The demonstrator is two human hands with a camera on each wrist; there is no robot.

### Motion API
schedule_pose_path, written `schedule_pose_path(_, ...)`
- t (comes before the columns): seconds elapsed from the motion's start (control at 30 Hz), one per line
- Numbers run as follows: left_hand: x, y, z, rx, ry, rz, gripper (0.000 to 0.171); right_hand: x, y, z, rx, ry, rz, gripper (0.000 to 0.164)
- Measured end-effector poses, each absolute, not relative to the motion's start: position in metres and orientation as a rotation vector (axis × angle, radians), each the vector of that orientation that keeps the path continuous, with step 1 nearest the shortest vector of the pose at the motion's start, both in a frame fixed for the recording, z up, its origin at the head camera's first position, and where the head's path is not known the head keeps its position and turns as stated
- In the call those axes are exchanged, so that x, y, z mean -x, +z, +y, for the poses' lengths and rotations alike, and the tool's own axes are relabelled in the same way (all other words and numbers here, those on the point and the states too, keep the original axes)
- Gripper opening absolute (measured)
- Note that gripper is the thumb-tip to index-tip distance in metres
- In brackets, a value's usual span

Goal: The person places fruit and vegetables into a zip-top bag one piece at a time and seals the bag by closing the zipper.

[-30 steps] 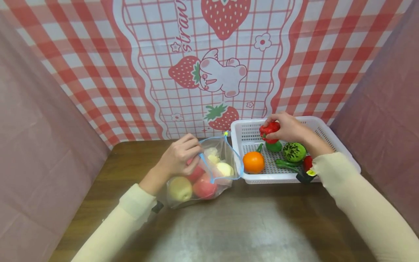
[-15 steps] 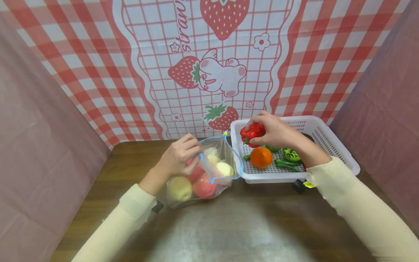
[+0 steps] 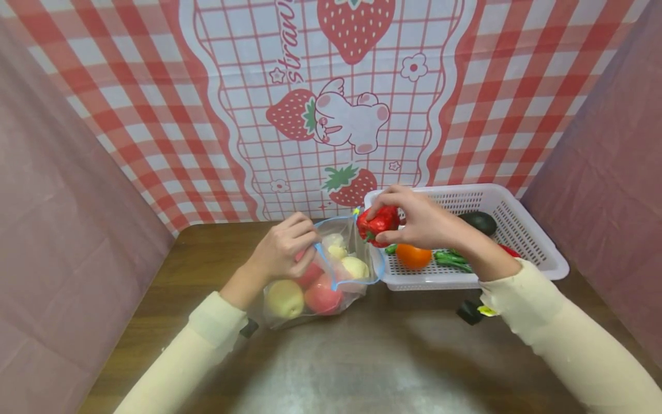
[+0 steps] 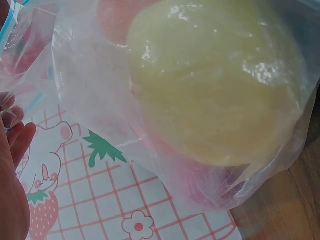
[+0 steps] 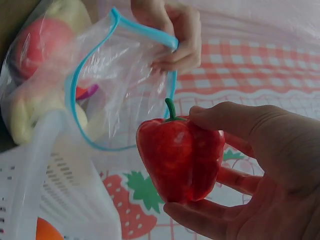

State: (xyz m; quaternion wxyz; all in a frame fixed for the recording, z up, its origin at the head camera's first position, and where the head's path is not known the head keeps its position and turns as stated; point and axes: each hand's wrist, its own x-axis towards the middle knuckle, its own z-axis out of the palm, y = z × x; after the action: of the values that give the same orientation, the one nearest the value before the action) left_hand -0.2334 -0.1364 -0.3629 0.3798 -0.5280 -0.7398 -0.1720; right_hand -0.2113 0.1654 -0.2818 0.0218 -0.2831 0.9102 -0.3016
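Observation:
A red bell pepper (image 5: 177, 157) with a green stem is gripped between the thumb and fingers of my right hand (image 3: 421, 221). That hand holds it above the basket's left end, close to the mouth of a clear zip bag (image 3: 324, 265). My left hand (image 3: 281, 244) pinches the blue-edged rim of the bag, which stands open toward the basket. Inside the bag lie a yellow-green round fruit (image 3: 286, 299), a red fruit (image 3: 324, 295) and several pale pieces. In the left wrist view the yellow-green fruit (image 4: 215, 85) fills the bag's middle.
The white perforated basket (image 3: 540, 253) stands right of the bag. In it are an orange fruit (image 3: 414, 257), green-stalked vegetables (image 3: 451, 261) and a dark green avocado-like thing (image 3: 478, 222). A strawberry-print cloth (image 3: 351, 123) hangs behind the wooden table (image 3: 331, 368).
My right hand has carried the red bell pepper leftward from over the basket's middle to the bag's mouth. The orange fruit has shifted in the basket. My left hand has stayed on the bag.

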Motion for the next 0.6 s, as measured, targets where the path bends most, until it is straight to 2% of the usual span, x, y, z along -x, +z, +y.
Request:
schedule_pose_path(0.3, 0.233, -0.362, -0.137, 1.344, -0.434, -1.889, 0.015, 0.203, -0.285, 0.149, 1.0, -0.95, 2.768, 0.035)
schedule_pose_path(0.6, 0.234, -0.363, -0.136, 1.355, -0.447, -1.888, 0.015, 0.2, -0.301, 0.131, 0.964, -0.882, 2.821, 0.039)
